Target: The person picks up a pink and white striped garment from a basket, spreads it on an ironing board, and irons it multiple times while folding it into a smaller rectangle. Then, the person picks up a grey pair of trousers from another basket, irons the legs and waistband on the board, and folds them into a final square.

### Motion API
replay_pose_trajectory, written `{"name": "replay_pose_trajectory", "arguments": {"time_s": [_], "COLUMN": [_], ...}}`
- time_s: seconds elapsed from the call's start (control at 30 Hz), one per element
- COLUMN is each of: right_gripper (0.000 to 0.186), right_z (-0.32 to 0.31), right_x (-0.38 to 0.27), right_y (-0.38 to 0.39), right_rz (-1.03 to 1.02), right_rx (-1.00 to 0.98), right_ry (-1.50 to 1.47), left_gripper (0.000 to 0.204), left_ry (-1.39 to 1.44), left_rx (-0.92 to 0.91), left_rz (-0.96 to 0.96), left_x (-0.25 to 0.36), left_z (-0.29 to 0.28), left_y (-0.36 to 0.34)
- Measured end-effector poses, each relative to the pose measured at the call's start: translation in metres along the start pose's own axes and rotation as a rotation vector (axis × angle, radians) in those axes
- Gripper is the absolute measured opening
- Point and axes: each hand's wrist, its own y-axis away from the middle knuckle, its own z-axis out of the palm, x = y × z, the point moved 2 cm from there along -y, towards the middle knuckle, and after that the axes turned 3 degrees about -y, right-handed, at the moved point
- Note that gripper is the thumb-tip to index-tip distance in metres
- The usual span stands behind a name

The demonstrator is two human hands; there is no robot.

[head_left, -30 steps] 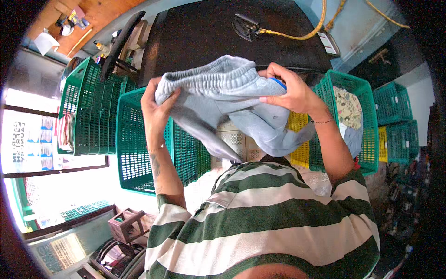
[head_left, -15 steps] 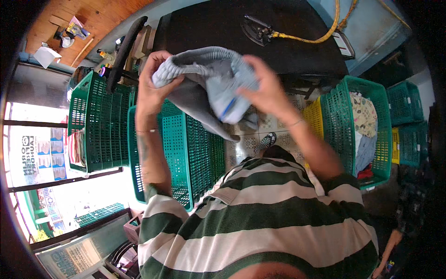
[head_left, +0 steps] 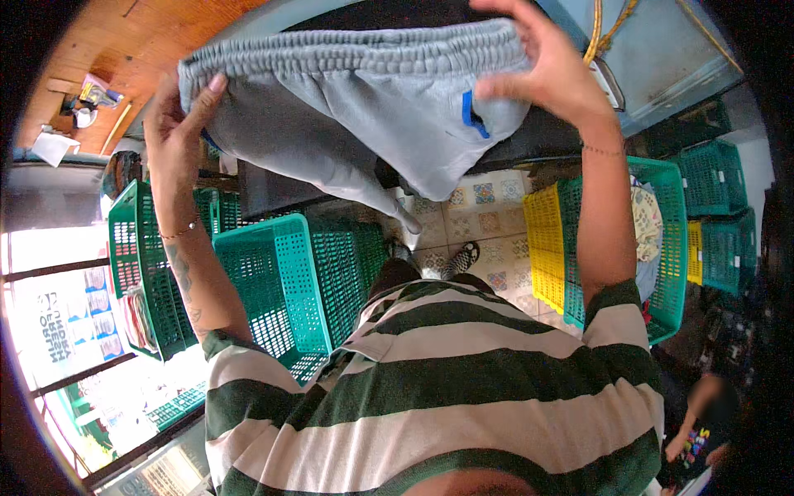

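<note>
Grey sweatpants [head_left: 397, 107] hang stretched wide in front of me, their ribbed elastic waistband running across the top. Blue trim edges a pocket opening near the right side. My left hand [head_left: 172, 136] grips the left end of the waistband, thumb on the front and fingers hidden behind the cloth. At the other end my right hand [head_left: 566, 83] holds the side of the waistband; its thumb lies over the front by the blue trim, and a finger sticks up above the edge. The legs droop toward the floor, one narrowing to a cuff.
A dark table [head_left: 285, 198] lies behind the sweatpants. Green crates [head_left: 310, 273] stand at left, one with folded cloth [head_left: 136, 318]. Yellow crates [head_left: 546, 248] and a green crate [head_left: 672, 256] holding clothes are at right. Another person [head_left: 699, 430] appears at lower right.
The bunched sweatpants have been spread out sideways and raised farther from me. My left hand has moved left and my right hand right, so the waistband is now straight.
</note>
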Motion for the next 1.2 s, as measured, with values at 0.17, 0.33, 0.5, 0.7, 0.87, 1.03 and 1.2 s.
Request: {"name": "replay_pose_trajectory", "arguments": {"time_s": [0.17, 0.33, 0.5, 0.7, 0.87, 1.03, 1.2], "right_gripper": [0.053, 0.034, 0.016, 0.043, 0.034, 0.059, 0.065], "right_z": [-0.003, -0.032, 0.143, 0.369, 0.257, 0.124, 0.052], "right_x": [-0.022, -0.052, 0.016, 0.088, 0.187, 0.325, 0.397], "right_y": [0.005, -0.074, -0.270, -0.286, -0.223, -0.228, -0.225], "right_rz": [0.327, 0.079, -0.181, -0.569, -0.261, 0.300, 0.814], "right_rx": [0.268, 0.477, 0.272, -0.080, -0.400, -0.088, -0.167], "right_ry": [0.846, 0.978, 1.048, 0.569, 0.452, 0.836, 0.244], "left_gripper": [0.024, 0.034, 0.026, 0.053, 0.061, 0.059, 0.065], "left_ry": [0.063, 0.326, 0.204, -0.418, -0.511, -0.602, -0.645], "left_rx": [-0.100, -0.182, 0.299, 0.498, 0.056, -0.063, -0.060], "left_rz": [0.186, 0.153, -0.151, -0.404, -0.411, -0.215, -0.141], "left_x": [0.023, -0.044, -0.176, -0.344, -0.427, -0.425, -0.409], "left_z": [0.015, -0.016, -0.069, -0.118, -0.052, 0.077, 0.172], "left_y": [0.001, -0.016, -0.032, 0.016, 0.035, -0.012, -0.073]}}
